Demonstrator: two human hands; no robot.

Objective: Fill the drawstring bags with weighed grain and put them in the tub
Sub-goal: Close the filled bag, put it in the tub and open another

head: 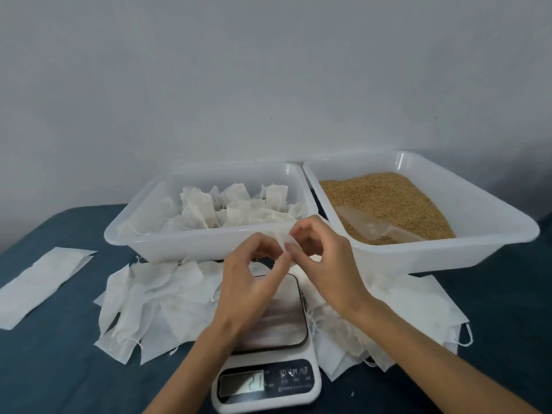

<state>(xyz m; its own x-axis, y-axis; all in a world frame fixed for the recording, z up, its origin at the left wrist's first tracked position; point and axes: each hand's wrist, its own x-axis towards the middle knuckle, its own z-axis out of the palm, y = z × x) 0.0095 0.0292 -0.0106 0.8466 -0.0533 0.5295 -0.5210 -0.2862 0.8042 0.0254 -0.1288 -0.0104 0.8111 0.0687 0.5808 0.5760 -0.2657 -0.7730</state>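
Observation:
Above the white scale (268,348), my left hand (254,276) and my right hand (322,255) both pinch the top of one small white drawstring bag (285,237). The bag's lower part is hidden behind my fingers. The scale's display reads 21. Behind my hands, the left white tub (140,234) holds several filled bags. The right white tub (448,252) holds brown grain (382,201) with a clear scoop (370,224) lying in it.
Empty flat bags (155,300) lie heaped left of the scale, and more empty bags (403,318) lie to its right under the grain tub's front. A white strip of bags (41,282) lies at far left on the blue cloth (59,369).

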